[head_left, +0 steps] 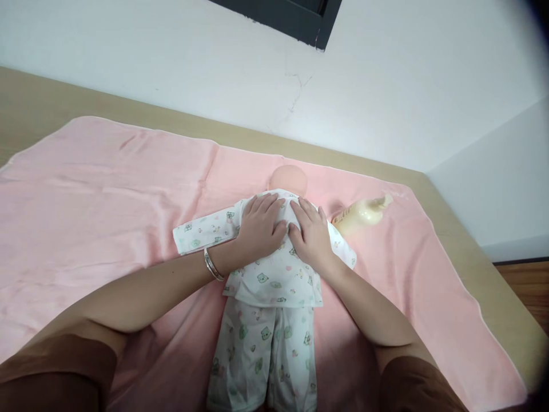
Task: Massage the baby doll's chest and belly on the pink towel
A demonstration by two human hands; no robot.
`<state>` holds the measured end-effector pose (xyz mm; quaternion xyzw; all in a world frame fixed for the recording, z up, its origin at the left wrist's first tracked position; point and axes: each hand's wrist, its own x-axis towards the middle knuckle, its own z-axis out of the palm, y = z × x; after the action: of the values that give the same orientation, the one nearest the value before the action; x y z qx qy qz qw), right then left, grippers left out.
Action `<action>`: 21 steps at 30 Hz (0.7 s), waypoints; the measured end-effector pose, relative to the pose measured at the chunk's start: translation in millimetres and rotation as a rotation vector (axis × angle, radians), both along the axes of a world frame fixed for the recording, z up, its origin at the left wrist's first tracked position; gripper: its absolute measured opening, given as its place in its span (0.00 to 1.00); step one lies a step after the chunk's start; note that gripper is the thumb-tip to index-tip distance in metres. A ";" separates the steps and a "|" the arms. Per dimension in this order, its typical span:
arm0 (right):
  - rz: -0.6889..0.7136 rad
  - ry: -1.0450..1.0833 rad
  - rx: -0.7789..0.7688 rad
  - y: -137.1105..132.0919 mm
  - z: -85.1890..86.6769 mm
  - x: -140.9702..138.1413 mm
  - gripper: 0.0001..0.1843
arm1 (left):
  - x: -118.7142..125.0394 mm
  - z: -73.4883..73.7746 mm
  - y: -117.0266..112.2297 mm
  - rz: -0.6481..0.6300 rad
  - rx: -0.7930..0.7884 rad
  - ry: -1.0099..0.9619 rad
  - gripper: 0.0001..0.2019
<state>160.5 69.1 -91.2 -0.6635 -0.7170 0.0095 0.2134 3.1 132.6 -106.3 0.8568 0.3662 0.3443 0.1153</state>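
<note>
A baby doll (288, 178) lies on a pink blanket, with only the back or top of its smooth head showing above the collar. It wears a white printed pajama top (274, 286) and matching pants (253, 352). My left hand (261, 226) rests flat on the upper part of the top, fingers stretched out, a silver bracelet (212, 264) at the wrist. Beside it, my right hand (312, 234) lies flat on the other side of the upper top. Neither hand grips anything. One sleeve (206, 230) stretches out to the left.
The pink blanket (107, 189) covers most of a light wooden table (463, 234). A pale yellow pump bottle (364, 213) lies on its side right of the doll. A white wall (193, 68) stands behind, with a dark frame (291, 20) above.
</note>
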 end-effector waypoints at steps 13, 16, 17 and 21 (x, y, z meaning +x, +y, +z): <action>-0.005 0.022 -0.038 4.7 -3.2 2.3 0.31 | 2.0 2.7 4.3 -0.013 0.001 0.074 0.25; -0.009 0.002 -0.074 4.7 1.7 -1.5 0.31 | 2.8 7.6 2.1 -0.032 0.080 0.138 0.25; -0.009 -0.020 -0.081 2.6 3.9 -4.3 0.31 | 2.6 9.9 -1.6 -0.028 0.110 0.170 0.24; 0.017 -0.158 -0.054 -14.0 12.4 -16.9 0.29 | 0.4 17.1 -24.4 0.077 0.178 0.317 0.22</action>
<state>143.6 55.1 -78.8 -0.6615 -0.7368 -0.0218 0.1381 3.5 108.2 -89.3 0.8924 0.3806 0.2403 -0.0333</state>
